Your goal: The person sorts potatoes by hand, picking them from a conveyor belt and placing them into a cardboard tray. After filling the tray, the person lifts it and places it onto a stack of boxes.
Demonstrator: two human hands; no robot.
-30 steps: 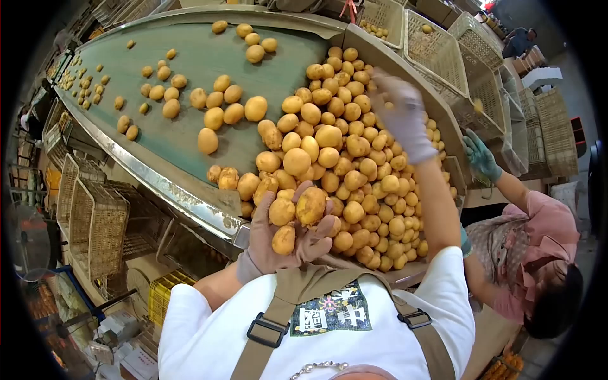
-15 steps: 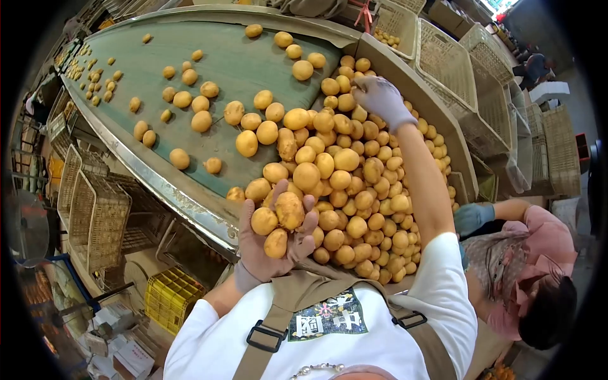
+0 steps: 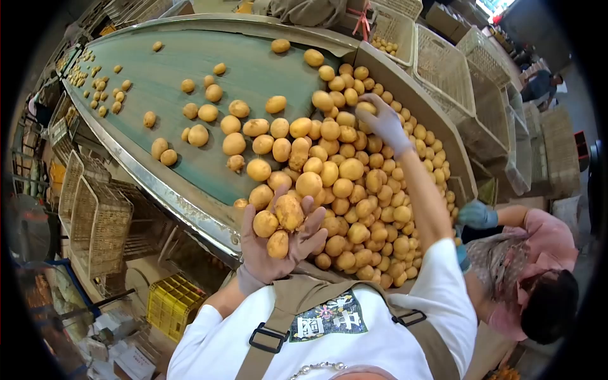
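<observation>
My left hand [image 3: 278,244], in a pale glove, is palm up near the belt's edge and cradles three potatoes [image 3: 289,213] between its palm and spread fingers. Some of these potatoes have rough brown patches. Over the far side of the large potato pile [image 3: 354,190], my gloved right hand [image 3: 383,123] curls its fingers round a single potato [image 3: 366,109]. More potatoes lie scattered on the green conveyor belt [image 3: 209,57], thickest where it meets the pile.
A metal rail [image 3: 183,204] edges the belt, and a board wall [image 3: 421,95] bounds the pile. Plastic crates [image 3: 443,66] stand beyond it. At the left are more crates [image 3: 98,225] and a yellow crate [image 3: 174,301]. A co-worker's blue-gloved hand [image 3: 477,215] is at the right.
The potatoes on the belt have shifted right, toward the pile. My right hand has moved slightly down and has its fingers round a potato. My left hand keeps its three potatoes.
</observation>
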